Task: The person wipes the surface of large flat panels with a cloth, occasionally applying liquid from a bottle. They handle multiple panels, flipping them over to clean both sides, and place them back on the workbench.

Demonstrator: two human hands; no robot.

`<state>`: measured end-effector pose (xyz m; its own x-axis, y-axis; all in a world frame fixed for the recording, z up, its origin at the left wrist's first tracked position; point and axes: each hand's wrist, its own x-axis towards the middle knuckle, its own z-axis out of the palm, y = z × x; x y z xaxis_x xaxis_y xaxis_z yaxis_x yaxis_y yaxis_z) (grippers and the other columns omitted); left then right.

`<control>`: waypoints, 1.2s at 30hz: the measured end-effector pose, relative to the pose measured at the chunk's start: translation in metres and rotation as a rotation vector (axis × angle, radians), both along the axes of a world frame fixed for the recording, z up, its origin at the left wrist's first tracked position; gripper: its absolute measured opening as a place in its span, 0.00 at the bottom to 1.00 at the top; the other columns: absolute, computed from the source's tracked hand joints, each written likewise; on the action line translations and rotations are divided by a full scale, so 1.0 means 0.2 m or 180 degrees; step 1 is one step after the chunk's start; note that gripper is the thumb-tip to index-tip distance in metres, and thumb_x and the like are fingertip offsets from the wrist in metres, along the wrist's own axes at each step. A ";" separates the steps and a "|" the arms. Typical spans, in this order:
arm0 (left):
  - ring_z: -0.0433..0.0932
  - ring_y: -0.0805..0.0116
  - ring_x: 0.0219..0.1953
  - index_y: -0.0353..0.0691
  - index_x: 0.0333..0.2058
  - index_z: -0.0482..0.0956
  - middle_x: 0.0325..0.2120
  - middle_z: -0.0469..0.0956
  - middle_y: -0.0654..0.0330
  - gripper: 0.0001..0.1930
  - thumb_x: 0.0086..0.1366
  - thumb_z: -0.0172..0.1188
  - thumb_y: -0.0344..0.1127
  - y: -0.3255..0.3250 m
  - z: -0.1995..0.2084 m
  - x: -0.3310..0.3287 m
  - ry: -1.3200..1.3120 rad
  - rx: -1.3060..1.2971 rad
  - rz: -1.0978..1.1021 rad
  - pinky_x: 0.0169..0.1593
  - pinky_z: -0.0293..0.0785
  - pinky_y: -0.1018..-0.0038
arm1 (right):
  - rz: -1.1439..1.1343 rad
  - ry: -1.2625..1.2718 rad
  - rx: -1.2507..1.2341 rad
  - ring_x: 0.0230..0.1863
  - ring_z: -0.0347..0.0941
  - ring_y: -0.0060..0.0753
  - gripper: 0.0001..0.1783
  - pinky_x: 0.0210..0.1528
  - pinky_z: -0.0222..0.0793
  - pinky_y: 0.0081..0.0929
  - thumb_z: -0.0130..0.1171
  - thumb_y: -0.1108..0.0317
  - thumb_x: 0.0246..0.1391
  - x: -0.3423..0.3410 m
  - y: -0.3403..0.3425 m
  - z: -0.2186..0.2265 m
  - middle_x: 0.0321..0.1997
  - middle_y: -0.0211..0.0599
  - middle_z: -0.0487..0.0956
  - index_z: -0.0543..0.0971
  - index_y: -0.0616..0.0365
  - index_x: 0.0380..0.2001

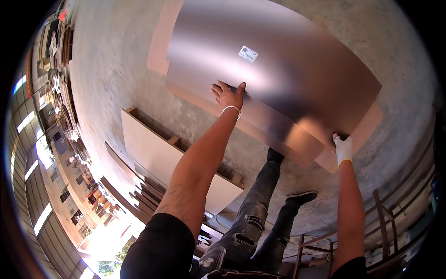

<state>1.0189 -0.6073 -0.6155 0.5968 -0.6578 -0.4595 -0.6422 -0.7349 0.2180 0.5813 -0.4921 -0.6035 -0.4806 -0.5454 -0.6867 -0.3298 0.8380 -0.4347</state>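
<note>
A large, shiny bronze-brown panel (288, 60) with a white label (248, 54) lies across the upper middle. Under it, a tan sheet (160, 42) sticks out at the left and right ends; it looks like cardboard. My left hand (227, 96), bare with a white band at the wrist, rests at the panel's near long edge, fingers spread and thumb apart. At the near right corner my right hand (343, 148), in a white glove with bare fingertips, is closed on the panel's edge. Some of its fingers are hidden.
A pale board (158, 151) with wooden blocks along its edge lies left of my legs. Dark metal frames (382, 218) stand at the lower right. Stacked boards (69, 111) line the far left. My feet are on the concrete floor (111, 60) near the panel.
</note>
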 end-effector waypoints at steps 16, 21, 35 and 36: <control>0.43 0.49 0.80 0.52 0.79 0.40 0.78 0.47 0.44 0.54 0.66 0.56 0.71 0.01 -0.01 0.05 -0.0362 0.0082 -0.0661 0.76 0.43 0.43 | -0.0150 -0.0158 -0.0020 0.39 0.82 0.32 0.21 0.44 0.77 0.33 0.73 0.70 0.54 0.02 0.04 -0.05 0.38 0.44 0.83 0.73 0.70 0.42; 0.42 0.53 0.81 0.52 0.79 0.39 0.78 0.49 0.52 0.53 0.67 0.55 0.70 -0.02 0.02 0.07 -0.0491 0.0462 -0.0705 0.77 0.41 0.43 | 0.0250 0.0291 0.0057 0.43 0.83 0.47 0.28 0.48 0.77 0.41 0.75 0.63 0.53 0.07 0.12 -0.05 0.42 0.54 0.83 0.73 0.73 0.46; 0.41 0.46 0.80 0.42 0.78 0.38 0.77 0.48 0.43 0.53 0.70 0.56 0.65 0.08 -0.03 0.21 -0.0470 0.0372 -0.0941 0.77 0.46 0.49 | -0.0078 -0.0461 0.0126 0.42 0.83 0.41 0.27 0.46 0.77 0.37 0.71 0.70 0.55 0.09 0.11 0.04 0.42 0.49 0.82 0.70 0.74 0.50; 0.41 0.45 0.80 0.42 0.78 0.37 0.77 0.48 0.42 0.53 0.70 0.56 0.64 0.07 -0.03 0.19 -0.0436 0.0347 -0.0961 0.77 0.46 0.49 | -0.0139 -0.0618 0.0124 0.41 0.83 0.38 0.26 0.44 0.77 0.36 0.70 0.71 0.55 0.08 0.08 0.05 0.41 0.47 0.83 0.70 0.74 0.50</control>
